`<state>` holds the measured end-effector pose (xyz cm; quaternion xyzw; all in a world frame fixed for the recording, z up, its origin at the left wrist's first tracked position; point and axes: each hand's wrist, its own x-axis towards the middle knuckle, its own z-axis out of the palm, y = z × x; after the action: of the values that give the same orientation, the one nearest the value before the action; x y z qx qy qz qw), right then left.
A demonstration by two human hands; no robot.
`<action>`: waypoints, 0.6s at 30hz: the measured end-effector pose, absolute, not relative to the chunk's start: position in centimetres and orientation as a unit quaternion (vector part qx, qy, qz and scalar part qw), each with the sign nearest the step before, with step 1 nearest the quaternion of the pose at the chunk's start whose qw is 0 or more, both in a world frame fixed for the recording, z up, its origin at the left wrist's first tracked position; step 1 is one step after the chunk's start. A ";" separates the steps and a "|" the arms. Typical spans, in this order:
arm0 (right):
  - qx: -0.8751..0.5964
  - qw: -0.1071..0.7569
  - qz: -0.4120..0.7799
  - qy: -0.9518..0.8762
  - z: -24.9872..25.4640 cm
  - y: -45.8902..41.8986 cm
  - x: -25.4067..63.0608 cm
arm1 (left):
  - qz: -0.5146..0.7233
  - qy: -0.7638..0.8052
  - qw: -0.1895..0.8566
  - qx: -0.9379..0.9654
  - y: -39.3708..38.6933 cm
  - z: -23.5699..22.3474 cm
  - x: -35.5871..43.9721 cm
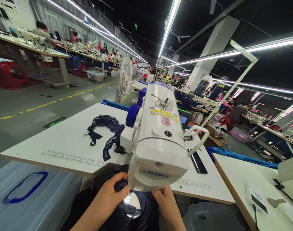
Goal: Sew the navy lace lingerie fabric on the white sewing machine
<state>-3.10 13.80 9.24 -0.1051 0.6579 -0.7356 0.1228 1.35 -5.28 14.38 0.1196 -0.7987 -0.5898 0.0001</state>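
Note:
A white sewing machine (pixel 161 150) stands in front of me, its head hiding the needle area. My left hand (pixel 116 189) is closed on dark navy fabric (pixel 146 205), thumb and fingers pinching it at the left of the machine head. On the right, my right hand (pixel 164 199) pinches the same fabric just under the head, its fingertips partly hidden. Between my hands a bright, lit patch shows over the cloth. A bunch of navy strips (pixel 106 125) lies curled on the white tabletop (pixel 71 138) to the left.
A dark phone (pixel 197 162) lies right of the machine. Printed rulers run along the table's front edge. A clear plastic bin (pixel 28 192) stands at lower left, and a white fan (pixel 124 77) beyond the table. Thread cones (pixel 216 92) stand at right. Other people work at distant machines.

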 end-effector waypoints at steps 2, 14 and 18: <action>-0.108 0.125 -0.737 0.655 9.4 13.8 -3.0 | -0.598 -0.794 -0.004 0.113 -5.2 14.5 1.3; -0.088 0.092 -0.751 0.648 7.5 13.8 -3.3 | -0.643 -0.761 0.029 0.080 -5.0 12.9 1.5; -0.092 0.076 -0.755 0.645 5.7 13.8 -4.1 | -0.661 -0.748 0.031 0.057 -5.4 12.6 1.8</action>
<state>-4.05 13.80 5.74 -0.0916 0.6452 -0.7547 0.0759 1.81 -5.40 12.59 0.0573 -0.7477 -0.6609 0.0307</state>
